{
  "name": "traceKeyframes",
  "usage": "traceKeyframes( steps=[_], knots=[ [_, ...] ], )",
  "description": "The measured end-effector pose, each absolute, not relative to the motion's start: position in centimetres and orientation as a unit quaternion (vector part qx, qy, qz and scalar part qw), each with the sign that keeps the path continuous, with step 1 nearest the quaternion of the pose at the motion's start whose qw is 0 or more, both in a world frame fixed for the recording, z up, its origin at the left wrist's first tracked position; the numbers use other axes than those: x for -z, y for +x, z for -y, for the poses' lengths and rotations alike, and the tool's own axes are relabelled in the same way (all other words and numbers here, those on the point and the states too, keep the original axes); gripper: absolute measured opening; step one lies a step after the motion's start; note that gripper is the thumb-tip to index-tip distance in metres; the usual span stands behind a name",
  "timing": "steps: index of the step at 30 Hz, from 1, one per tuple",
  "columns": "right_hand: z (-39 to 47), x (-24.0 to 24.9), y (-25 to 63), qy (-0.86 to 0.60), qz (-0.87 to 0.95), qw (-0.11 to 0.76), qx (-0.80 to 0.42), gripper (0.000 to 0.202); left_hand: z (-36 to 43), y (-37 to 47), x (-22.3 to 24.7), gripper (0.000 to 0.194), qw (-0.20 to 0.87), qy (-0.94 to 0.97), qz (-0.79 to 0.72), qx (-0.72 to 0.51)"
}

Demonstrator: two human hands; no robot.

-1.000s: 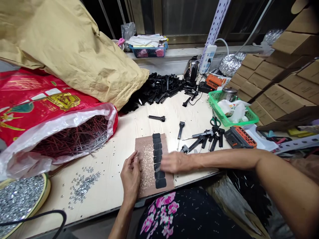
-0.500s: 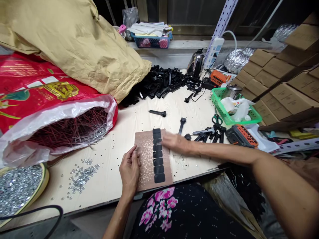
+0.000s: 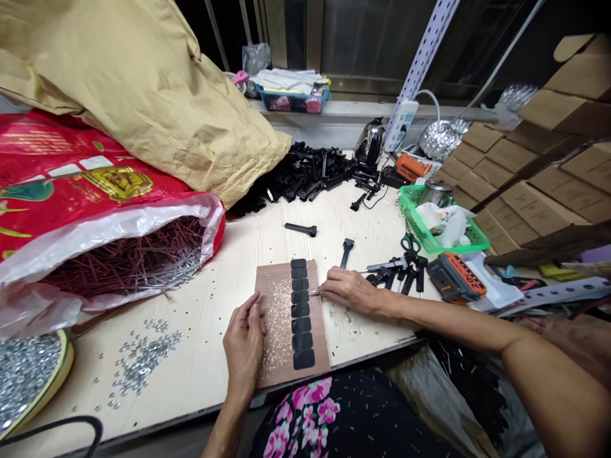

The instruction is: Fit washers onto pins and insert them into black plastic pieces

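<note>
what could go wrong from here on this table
The brown rectangular board lies at the front edge of the pale wood-grain table, so it might slip off if nudged. The small loose silver discs left of the left hand could scatter if it swept across them. The red plastic sack lies open-mouthed on its side, so its thin dark-red rods might spill.

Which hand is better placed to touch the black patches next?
Probably the right hand: it seems to pinch something slim beside the black patches, while the left hand is by the left edge of the board.
</note>
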State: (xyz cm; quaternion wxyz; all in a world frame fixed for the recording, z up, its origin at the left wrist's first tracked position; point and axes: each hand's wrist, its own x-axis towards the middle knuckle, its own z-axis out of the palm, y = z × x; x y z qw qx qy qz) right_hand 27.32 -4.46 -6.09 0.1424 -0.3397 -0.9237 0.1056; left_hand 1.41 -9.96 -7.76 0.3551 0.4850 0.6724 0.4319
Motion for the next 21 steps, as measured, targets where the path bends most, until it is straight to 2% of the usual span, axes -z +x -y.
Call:
traceKeyframes(
  steps=[5,9,12,17,21],
  knots=[
    [0.3,3.4,29.4,-0.421,0.901,0.041,-0.096,0.023,9.8,1.3,7.8,0.047,0.363,0.474,-0.672,-0.438],
    [-5.1,3.1,25.8,-0.499,0.865,0.052,-0.034,0.034,9.8,1.4,8.0,0.047,0.357,0.463,-0.662,-0.468],
    [-8.4,4.2,21.8,-0.551,0.834,0.015,-0.001,0.033,10.1,1.3,8.0,0.046,0.361,0.457,-0.652,-0.486],
    [-9.8,4.9,18.7,-0.542,0.839,-0.039,0.015,0.027,10.5,1.3,7.8,0.045,0.386,0.433,-0.651,-0.49],
    [-8.8,3.0,18.9,-0.48,0.873,-0.087,0.016,0.026,10.9,1.9,7.1,0.037,0.378,0.43,-0.645,-0.506]
  ],
)
